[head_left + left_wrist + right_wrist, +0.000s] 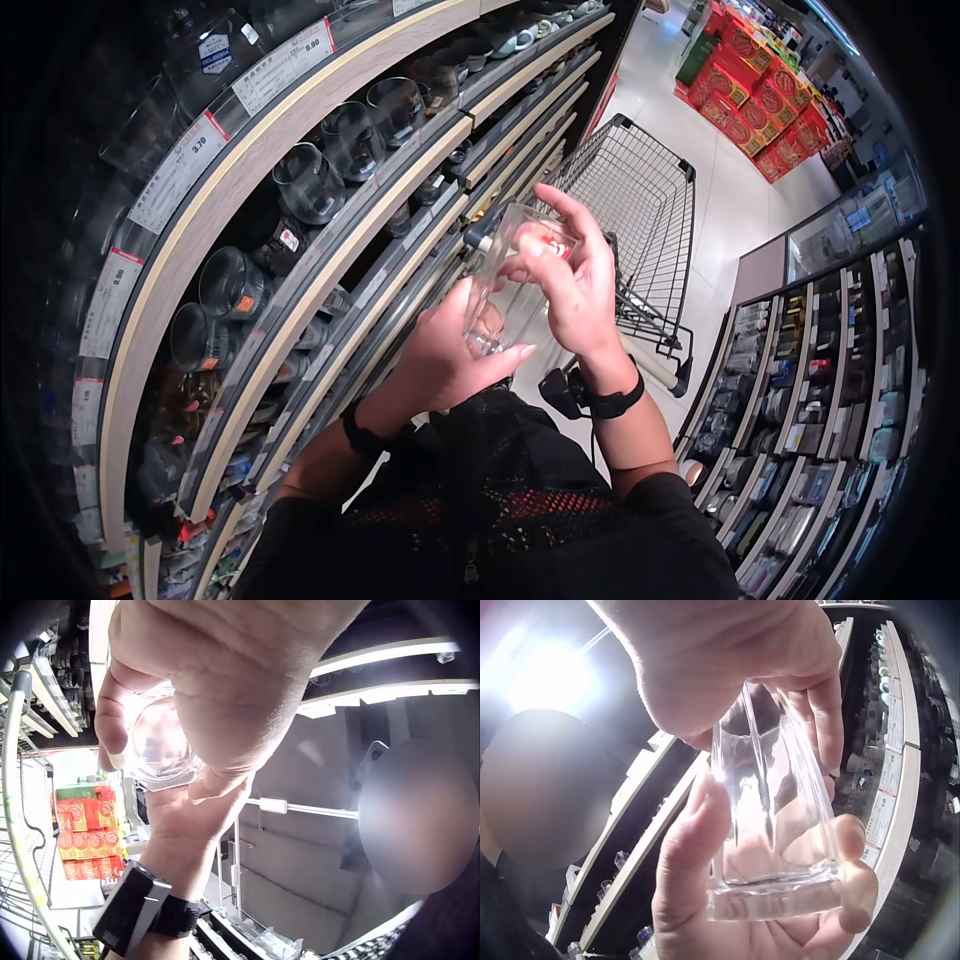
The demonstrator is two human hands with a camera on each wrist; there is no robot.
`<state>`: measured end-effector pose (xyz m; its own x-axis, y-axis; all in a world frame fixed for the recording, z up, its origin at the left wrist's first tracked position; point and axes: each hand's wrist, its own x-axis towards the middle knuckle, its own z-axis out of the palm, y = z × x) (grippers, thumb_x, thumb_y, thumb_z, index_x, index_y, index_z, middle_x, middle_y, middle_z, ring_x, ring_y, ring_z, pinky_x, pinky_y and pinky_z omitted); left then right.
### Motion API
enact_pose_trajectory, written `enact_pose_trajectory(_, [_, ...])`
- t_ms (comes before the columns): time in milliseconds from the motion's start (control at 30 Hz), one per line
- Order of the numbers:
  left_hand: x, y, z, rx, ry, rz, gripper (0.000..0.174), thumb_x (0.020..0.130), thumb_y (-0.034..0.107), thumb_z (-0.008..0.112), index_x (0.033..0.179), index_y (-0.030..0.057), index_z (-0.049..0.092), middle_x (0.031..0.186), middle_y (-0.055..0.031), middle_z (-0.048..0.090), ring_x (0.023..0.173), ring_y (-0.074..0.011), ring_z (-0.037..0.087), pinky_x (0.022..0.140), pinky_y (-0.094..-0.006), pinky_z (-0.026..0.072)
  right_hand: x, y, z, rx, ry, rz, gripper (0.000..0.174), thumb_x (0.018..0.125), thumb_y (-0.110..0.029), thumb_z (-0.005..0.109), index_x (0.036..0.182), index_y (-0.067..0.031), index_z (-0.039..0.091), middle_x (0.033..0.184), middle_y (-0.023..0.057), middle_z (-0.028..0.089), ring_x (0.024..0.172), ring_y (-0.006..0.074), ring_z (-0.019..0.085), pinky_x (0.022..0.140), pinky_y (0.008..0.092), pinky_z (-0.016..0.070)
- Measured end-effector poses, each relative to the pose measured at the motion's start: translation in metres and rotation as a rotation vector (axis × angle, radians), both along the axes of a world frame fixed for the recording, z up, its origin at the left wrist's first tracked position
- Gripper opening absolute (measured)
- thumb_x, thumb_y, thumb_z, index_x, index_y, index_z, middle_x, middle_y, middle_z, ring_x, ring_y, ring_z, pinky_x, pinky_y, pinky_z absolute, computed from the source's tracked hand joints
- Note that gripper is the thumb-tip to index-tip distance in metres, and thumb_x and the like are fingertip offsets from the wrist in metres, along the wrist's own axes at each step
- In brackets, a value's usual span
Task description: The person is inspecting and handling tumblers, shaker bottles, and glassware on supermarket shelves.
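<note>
Both hands hold a tall clear drinking glass [502, 282] tilted in front of the chest. My left hand [447, 348] grips it round its thick base, thumb on one side and fingers on the other, as the right wrist view shows with the glass [769, 817] between them. The right hand [585, 285] has its thumb and fingers at the rim end, beside a red label [556, 248]. From the left wrist, the round-looking bottom of the glass [160, 746] shows beyond the left palm [232, 697].
Shelves of glasses [310, 185] with price tags [180, 170] run along the left. A wire shopping cart [650, 200] stands ahead, and stacked red boxes [750, 90] lie beyond it. More stocked shelves [800, 430] line the right.
</note>
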<state>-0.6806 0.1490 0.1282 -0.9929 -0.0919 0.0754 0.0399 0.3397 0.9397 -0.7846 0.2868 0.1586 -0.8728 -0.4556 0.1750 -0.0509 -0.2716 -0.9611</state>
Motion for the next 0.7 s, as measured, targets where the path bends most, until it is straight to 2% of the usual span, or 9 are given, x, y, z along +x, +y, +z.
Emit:
enact_pose_trajectory(33, [0.004, 0.001, 0.006, -0.001, -0.007, -0.004, 0.063, 0.077, 0.025, 0.086, 0.124, -0.0005, 0.053, 0.085, -0.0071, 0.067, 0.075, -0.0202, 0.069, 0.068, -0.0352, 0.0541, 0.001, -0.001, 0.0, 0.04, -0.003, -0.022, 0.06, 0.095, -0.022, 0.069, 0.142, 0.0045, 0.042, 0.101, 0.008, 0.065, 0.09, 0.0108, 0.063, 0.078, 0.0282, 0.0555])
enact_pose_trajectory(100, [0.011, 0.004, 0.016, 0.144, -0.133, -0.025, 0.066, 0.078, 0.012, 0.084, 0.132, -0.0001, 0.048, 0.092, 0.0019, 0.057, 0.08, -0.0058, 0.054, 0.073, -0.0242, 0.0478, 0.002, -0.003, -0.006, 0.01, -0.013, -0.015, 0.057, 0.099, -0.031, 0.064, 0.14, 0.0047, 0.045, 0.097, 0.0066, 0.065, 0.086, 0.0097, 0.062, 0.074, 0.0272, 0.0552])
enact_pose_trajectory(200, [0.018, 0.0, 0.008, 0.131, -0.04, -0.016, 0.063, 0.078, 0.023, 0.085, 0.127, 0.0006, 0.052, 0.082, -0.0021, 0.063, 0.071, -0.0125, 0.062, 0.068, -0.0306, 0.0519, 0.01, -0.008, -0.01, -0.079, -0.04, 0.029, 0.062, 0.1, -0.034, 0.063, 0.142, 0.0048, 0.04, 0.096, 0.0066, 0.066, 0.086, 0.0123, 0.064, 0.072, 0.0284, 0.0569])
enact_pose_trajectory(333, [0.031, -0.002, 0.01, 0.275, -0.075, -0.062, 0.063, 0.082, 0.021, 0.082, 0.132, -0.0007, 0.05, 0.083, 0.0003, 0.062, 0.068, -0.0094, 0.058, 0.066, -0.0268, 0.0499, 0.027, -0.015, -0.003, -0.15, -0.143, 0.027, 0.07, 0.099, -0.034, 0.064, 0.145, 0.007, 0.031, 0.094, 0.0101, 0.066, 0.078, 0.0197, 0.068, 0.068, 0.032, 0.0583])
enact_pose_trajectory(400, [0.035, -0.005, 0.004, 0.533, -0.128, -0.136, 0.066, 0.087, 0.016, 0.075, 0.141, -0.0032, 0.042, 0.086, -0.0019, 0.062, 0.068, -0.0096, 0.059, 0.062, -0.0248, 0.0497, 0.029, -0.016, -0.002, -0.143, -0.143, 0.02, 0.07, 0.099, -0.035, 0.064, 0.145, 0.007, 0.032, 0.093, 0.0103, 0.066, 0.077, 0.02, 0.069, 0.067, 0.032, 0.0581])
enact_pose_trajectory(433, [0.035, -0.009, 0.002, 0.533, -0.133, -0.136, 0.066, 0.087, 0.016, 0.075, 0.141, -0.0032, 0.042, 0.086, -0.0019, 0.062, 0.068, -0.0096, 0.059, 0.062, -0.0248, 0.0497, 0.03, -0.017, -0.002, -0.134, -0.14, 0.008, 0.07, 0.099, -0.035, 0.064, 0.144, 0.007, 0.033, 0.092, 0.0105, 0.066, 0.075, 0.0202, 0.069, 0.066, 0.032, 0.0579])
enact_pose_trajectory(500, [0.034, -0.018, -0.003, 0.854, -0.181, -0.37, 0.073, 0.09, 0.019, 0.069, 0.148, -0.0049, 0.032, 0.104, -0.0136, 0.066, 0.08, -0.0164, 0.068, 0.064, -0.0269, 0.0554, 0.03, -0.019, -0.001, -0.146, -0.167, -0.014, 0.067, 0.099, -0.039, 0.063, 0.141, 0.0052, 0.037, 0.09, 0.0113, 0.066, 0.072, 0.0212, 0.069, 0.062, 0.0307, 0.0574])
enact_pose_trajectory(533, [0.033, -0.019, -0.014, 0.932, -0.149, -0.472, 0.08, 0.096, 0.029, 0.062, 0.153, -0.0066, 0.02, 0.109, -0.0241, 0.066, 0.077, -0.0247, 0.071, 0.056, -0.0296, 0.0571, 0.029, -0.017, -0.001, -0.156, -0.219, 0.005, 0.065, 0.099, -0.041, 0.063, 0.139, 0.0039, 0.039, 0.09, 0.0116, 0.066, 0.071, 0.0215, 0.069, 0.061, 0.0304, 0.0574])
enact_pose_trajectory(700, [0.027, -0.02, -0.023, 1.098, -0.134, -0.604, 0.084, 0.102, 0.04, 0.053, 0.156, -0.0066, 0.008, 0.112, -0.0254, 0.064, 0.078, -0.0283, 0.07, 0.059, -0.0295, 0.056, 0.028, -0.015, 0.006, -0.142, -0.273, 0.003, 0.06, 0.098, -0.05, 0.059, 0.131, -0.0003, 0.046, 0.088, 0.0117, 0.065, 0.067, 0.0221, 0.07, 0.048, 0.0288, 0.0566])
